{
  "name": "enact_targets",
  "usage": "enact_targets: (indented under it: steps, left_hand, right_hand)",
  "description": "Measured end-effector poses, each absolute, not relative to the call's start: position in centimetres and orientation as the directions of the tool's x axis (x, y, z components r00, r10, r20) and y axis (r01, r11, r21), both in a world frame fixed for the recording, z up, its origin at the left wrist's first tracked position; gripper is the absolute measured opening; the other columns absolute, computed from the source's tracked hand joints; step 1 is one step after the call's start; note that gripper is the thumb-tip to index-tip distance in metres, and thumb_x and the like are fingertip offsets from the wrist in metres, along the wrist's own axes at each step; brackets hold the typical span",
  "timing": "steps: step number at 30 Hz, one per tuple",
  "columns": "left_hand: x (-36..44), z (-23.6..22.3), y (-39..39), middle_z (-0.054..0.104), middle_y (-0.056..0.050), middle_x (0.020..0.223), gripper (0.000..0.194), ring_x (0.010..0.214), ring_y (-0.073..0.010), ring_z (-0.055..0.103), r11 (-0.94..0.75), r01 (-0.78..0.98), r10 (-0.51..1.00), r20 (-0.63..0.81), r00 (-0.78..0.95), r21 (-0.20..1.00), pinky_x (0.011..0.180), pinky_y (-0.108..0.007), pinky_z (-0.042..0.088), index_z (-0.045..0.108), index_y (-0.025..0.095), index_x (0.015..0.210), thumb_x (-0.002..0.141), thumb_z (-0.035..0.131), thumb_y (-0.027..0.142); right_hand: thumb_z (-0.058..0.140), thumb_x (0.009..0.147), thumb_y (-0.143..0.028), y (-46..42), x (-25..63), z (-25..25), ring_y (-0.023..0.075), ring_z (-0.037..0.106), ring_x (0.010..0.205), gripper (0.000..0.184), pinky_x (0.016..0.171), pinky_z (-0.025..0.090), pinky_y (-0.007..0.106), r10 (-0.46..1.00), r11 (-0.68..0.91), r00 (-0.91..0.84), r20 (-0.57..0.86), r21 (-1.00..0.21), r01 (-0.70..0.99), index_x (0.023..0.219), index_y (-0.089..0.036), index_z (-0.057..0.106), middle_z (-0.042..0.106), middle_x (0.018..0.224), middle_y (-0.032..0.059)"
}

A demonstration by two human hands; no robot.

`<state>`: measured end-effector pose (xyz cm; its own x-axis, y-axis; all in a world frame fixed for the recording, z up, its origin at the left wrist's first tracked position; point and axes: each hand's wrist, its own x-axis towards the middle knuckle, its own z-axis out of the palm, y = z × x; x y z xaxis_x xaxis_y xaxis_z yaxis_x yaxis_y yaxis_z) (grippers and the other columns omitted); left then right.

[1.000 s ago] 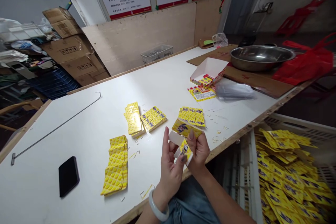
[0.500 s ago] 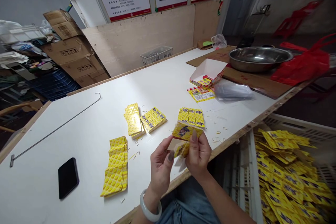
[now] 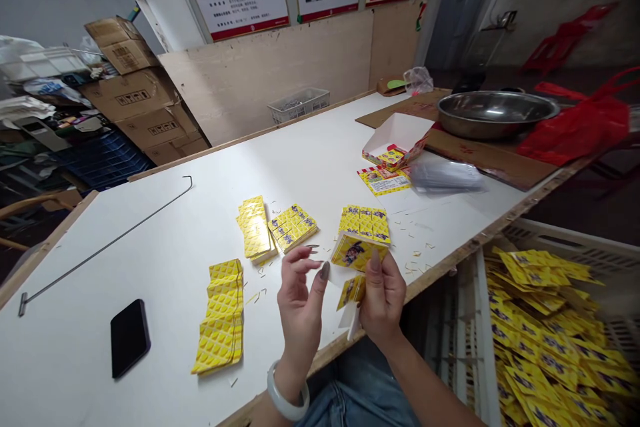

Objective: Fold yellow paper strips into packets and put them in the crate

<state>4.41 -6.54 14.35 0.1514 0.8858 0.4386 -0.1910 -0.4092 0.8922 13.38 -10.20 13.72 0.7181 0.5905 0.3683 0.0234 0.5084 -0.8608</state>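
Observation:
My right hand [image 3: 383, 297] grips yellow printed cards [image 3: 356, 252], thumb on top. Below them a smaller folded yellow piece and white flaps hang from the same grip. My left hand [image 3: 301, 297] is just left of the cards, apart from them, with its thumb and fingers spread and nothing visible in it. Beyond the right hand lies a sheet of yellow cards with blue figures [image 3: 367, 221]. A similar stack [image 3: 294, 227] and a yellow patterned stack [image 3: 255, 228] lie beyond the left hand. Nearer on the left is a long folded yellow strip stack [image 3: 220, 317].
A black phone [image 3: 130, 339] and a long hooked metal rod [image 3: 107, 243] lie on the left. Farther right stand an open box [image 3: 400, 137], clear plastic sleeves [image 3: 445, 175] and a steel basin [image 3: 497, 113]. Beside the table, a white crate [image 3: 550, 240] holds yellow packets. Paper scraps litter the tabletop.
My left hand has let go of the cards and drawn back to the left, its fingers spreading. The right hand still holds the cards, with the white flaps hanging lower.

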Motion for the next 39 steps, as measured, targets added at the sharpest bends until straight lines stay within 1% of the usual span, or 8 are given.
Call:
enact_targets:
  steps: [5,11,16,22,27,31,35,39]
  left_hand:
    - [3.3,14.8,-7.1,0.052,-0.007,0.127,0.037,0.128,-0.0282,0.037,-0.827,0.231,0.56,0.784,0.268,0.512,0.106,-0.048,0.031,0.061,0.029,0.117,0.083,0.056,0.016]
    - [2.7,14.8,-8.6,0.06,-0.011,0.121,0.039,0.115,-0.0261,0.053,-0.507,-0.042,0.685,0.432,0.586,0.861,0.094,-0.042,0.045,0.054,0.022,0.126,0.095,0.033,0.031]
    - [3.1,14.6,-8.8,0.065,-0.01,0.109,0.041,0.097,-0.0249,0.06,-0.318,-0.116,0.731,0.321,0.603,0.941,0.093,-0.039,0.045,0.057,0.022,0.122,0.086,0.054,0.041]
    - [6.5,14.4,-9.0,0.068,-0.009,0.104,0.04,0.099,-0.0239,0.059,-0.055,-0.213,0.901,0.14,0.411,0.975,0.091,-0.038,0.046,0.064,0.017,0.11,0.088,0.047,0.046]
    - [7.5,13.4,-8.5,0.069,-0.006,0.081,0.036,0.077,-0.0185,0.06,-0.05,-0.184,0.917,0.118,0.381,0.982,0.07,-0.028,0.05,0.069,0.015,0.09,0.082,0.057,0.048]
    - [7.2,13.0,-7.9,0.064,-0.001,0.067,0.033,0.061,-0.0131,0.053,-0.079,-0.131,0.938,0.118,0.325,0.988,0.056,-0.021,0.043,0.068,0.015,0.083,0.083,0.056,0.046]
    - [7.2,12.5,-7.8,0.062,-0.001,0.064,0.034,0.06,-0.0133,0.052,-0.156,-0.111,0.951,0.18,0.251,0.981,0.057,-0.022,0.043,0.066,0.015,0.076,0.083,0.055,0.046]
    - [7.5,12.1,-8.1,0.064,-0.002,0.066,0.031,0.062,-0.0139,0.054,-0.186,-0.111,0.964,0.203,0.171,0.976,0.06,-0.024,0.044,0.066,0.015,0.075,0.084,0.055,0.043]
  right_hand:
    - [0.042,0.093,-0.036,-10.5,13.3,13.1,0.0118,0.052,0.055,0.022,0.049,0.043,0.021,0.519,0.464,0.723,0.456,-0.861,0.21,0.082,-0.02,0.052,0.056,0.065,-0.0008]
    - [0.045,0.092,-0.029,-11.7,13.5,13.2,0.0112,0.049,0.049,0.015,0.046,0.039,0.021,0.486,0.373,0.638,0.597,-0.802,0.466,0.079,-0.02,0.049,0.05,0.056,-0.0031]
    - [0.044,0.091,-0.026,-11.4,13.9,14.1,0.01,0.044,0.043,0.017,0.043,0.033,0.022,0.425,0.299,0.533,0.731,-0.669,0.68,0.075,-0.022,0.044,0.047,0.055,-0.0046]
    - [0.043,0.091,-0.022,-9.9,14.3,13.3,0.0092,0.039,0.039,0.019,0.041,0.026,0.023,0.445,0.178,0.522,0.728,-0.643,0.745,0.073,-0.022,0.04,0.042,0.052,-0.0059]
    - [0.037,0.094,-0.036,-9.7,15.1,11.6,0.0124,0.039,0.04,0.023,0.041,0.028,0.025,0.417,0.195,0.652,0.633,-0.763,0.616,0.081,-0.02,0.045,0.044,0.054,-0.0029]
    - [0.014,0.093,-0.057,-10.2,15.1,12.5,0.0165,0.049,0.048,0.052,0.045,0.038,0.028,0.683,0.385,0.49,0.542,-0.837,0.389,0.092,-0.019,0.049,0.054,0.062,0.0025]
    - [0.036,0.093,-0.042,-10.3,14.6,13.5,0.0187,0.06,0.062,0.031,0.054,0.044,0.028,0.728,0.292,0.438,0.527,-0.817,0.497,0.113,-0.019,0.042,0.06,0.071,0.0029]
    - [0.036,0.093,-0.034,-9.2,14.6,12.6,0.018,0.057,0.058,0.041,0.054,0.042,0.028,0.617,0.184,0.557,0.557,-0.789,0.586,0.128,-0.015,0.028,0.057,0.069,0.0011]
